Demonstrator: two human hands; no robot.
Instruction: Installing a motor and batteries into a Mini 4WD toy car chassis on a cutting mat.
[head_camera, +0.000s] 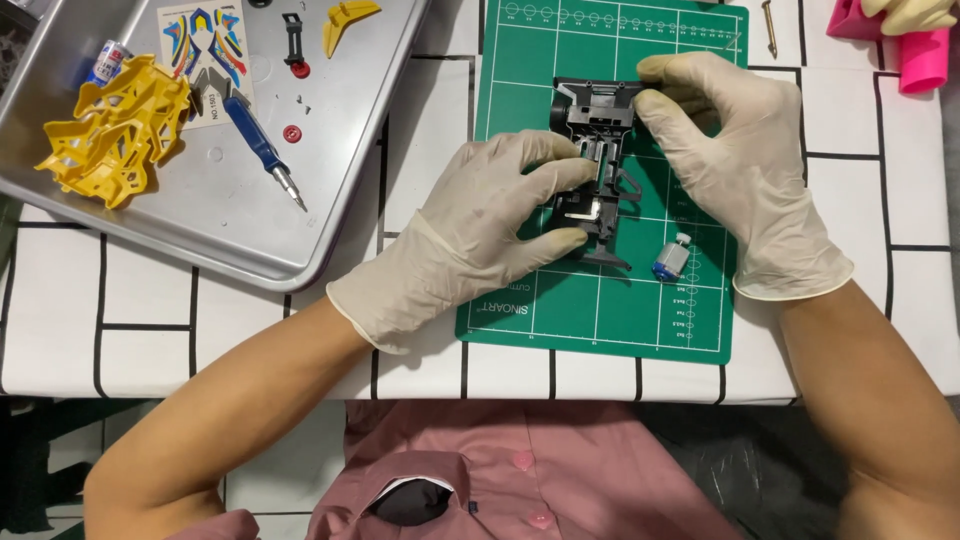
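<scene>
We work on a white, black-lined tabletop (150, 300). At ten o'clock a metal tray (330, 180) fills the corner, its rim just beside our green cutting mat (520, 310); bare mat lies open toward six o'clock. On the mat's centre sits the black toy-car chassis (598, 150). Our left hand (480, 235) curls round its near end, gripping it; our right hand (725, 165) pinches its far end. A small motor (671, 259) lies at four o'clock.
</scene>
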